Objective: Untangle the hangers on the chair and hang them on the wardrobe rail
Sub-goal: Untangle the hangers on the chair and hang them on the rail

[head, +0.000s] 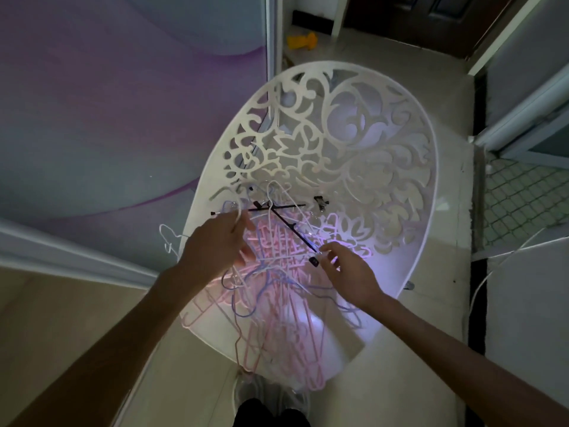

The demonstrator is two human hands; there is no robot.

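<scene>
Off the left edge of the white plastic chair with the cut-out scroll back, a white wire hanger sticks out past the seat. Your left hand hooks its fingers around thin wire hangers at the seat's rear left. The tangled pile of pink, blue and white wire hangers covers the seat's middle and front. Your right hand pinches the end of a black clip hanger.
</scene>
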